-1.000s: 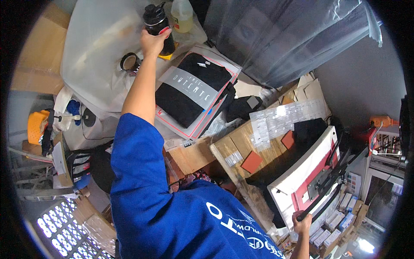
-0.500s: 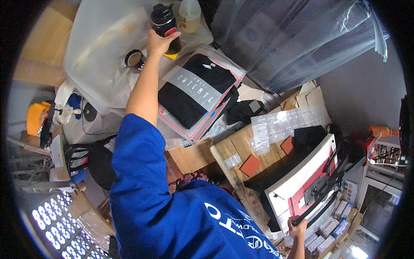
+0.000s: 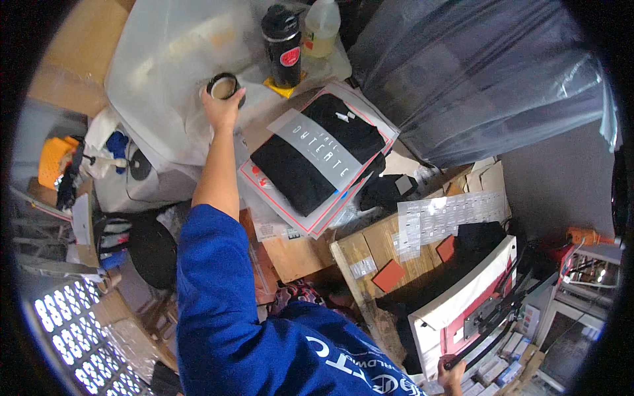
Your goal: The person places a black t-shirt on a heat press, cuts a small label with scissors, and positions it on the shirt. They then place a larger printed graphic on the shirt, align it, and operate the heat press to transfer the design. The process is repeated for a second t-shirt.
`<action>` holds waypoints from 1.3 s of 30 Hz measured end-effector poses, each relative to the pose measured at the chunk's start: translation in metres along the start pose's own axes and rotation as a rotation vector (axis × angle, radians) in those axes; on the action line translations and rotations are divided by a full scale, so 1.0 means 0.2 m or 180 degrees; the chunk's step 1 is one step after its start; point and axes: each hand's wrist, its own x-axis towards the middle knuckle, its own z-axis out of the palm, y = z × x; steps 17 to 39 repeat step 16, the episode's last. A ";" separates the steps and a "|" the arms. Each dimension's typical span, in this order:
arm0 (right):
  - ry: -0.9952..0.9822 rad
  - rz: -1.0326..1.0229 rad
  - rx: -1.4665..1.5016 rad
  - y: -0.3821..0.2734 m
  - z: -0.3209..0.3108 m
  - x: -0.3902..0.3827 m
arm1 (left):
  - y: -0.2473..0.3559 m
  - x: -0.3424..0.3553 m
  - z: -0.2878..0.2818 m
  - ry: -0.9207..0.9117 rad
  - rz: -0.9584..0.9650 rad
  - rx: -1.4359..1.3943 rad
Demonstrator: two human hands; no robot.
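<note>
My left hand [image 3: 223,109] is wrapped round a dark mug [image 3: 239,100] with light brown liquid in it, at the upper left. Beside it a black tumbler [image 3: 282,49] stands on a yellow piece. A folded black T-shirt [image 3: 281,173] with a printed translucent band [image 3: 320,148] lies on flat packs nearby. At the lower right, my right hand [image 3: 451,375] is closed on the black handle [image 3: 485,336] of a heat press [image 3: 456,297] with a white and red upper part.
A clear bottle [image 3: 322,30] of yellowish liquid stands by the tumbler. Red-brown squares [image 3: 388,276] and sheets of printed labels [image 3: 456,214] lie on the wooden bench [image 3: 356,249]. Grey plastic sheeting [image 3: 475,79] hangs at the upper right. Small boxes [image 3: 508,373] sit beyond the press.
My left hand has let go of the tumbler, moved down and left, and taken hold of the mug. My right hand stays on the press handle. The view has shifted slightly.
</note>
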 end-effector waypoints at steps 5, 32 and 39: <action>0.0000 0.0241 -0.0092 0.02 -0.01 -0.02 | 0.03 0.00 -0.06 -0.0116 0.0254 0.0173; -0.0923 -0.0539 -0.0351 0.08 -0.04 -0.04 | 0.80 -0.19 -0.58 -0.1360 0.1218 0.0176; -0.0923 -0.0539 -0.0351 0.08 -0.04 -0.04 | 0.80 -0.19 -0.58 -0.1360 0.1218 0.0176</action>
